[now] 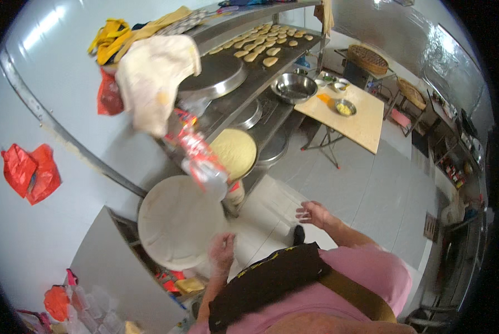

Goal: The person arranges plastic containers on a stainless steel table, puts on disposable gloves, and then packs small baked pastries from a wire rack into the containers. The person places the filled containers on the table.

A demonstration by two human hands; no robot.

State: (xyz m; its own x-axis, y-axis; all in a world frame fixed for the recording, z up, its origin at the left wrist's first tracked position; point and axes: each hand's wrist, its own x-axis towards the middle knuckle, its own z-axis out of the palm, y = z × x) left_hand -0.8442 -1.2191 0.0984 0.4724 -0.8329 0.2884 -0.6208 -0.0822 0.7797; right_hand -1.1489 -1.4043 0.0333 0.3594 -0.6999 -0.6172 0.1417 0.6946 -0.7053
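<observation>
Both of my hands are in front of my dark apron. My left hand (222,251), blurred, is near the right edge of a large round pale lid or board (180,221); its fingers look curled and I cannot tell whether it holds anything. Over the tiled floor, my right hand (314,213) has its fingers loosely bent and apart, with nothing in it. Ahead, a round pan of yellow dough or batter (235,153) sits at the lower level of a metal rack. Flat pale dough pieces (260,49) lie in rows on the rack's dark top surface.
Beside the rack stands a folding wooden table (358,121) with a small bowl of yellow food (344,108). A large steel bowl (294,88) is at its left corner. A pale cloth (155,79) and plastic bags (203,167) hang at the rack's near end. A grey panel (120,267) stands left.
</observation>
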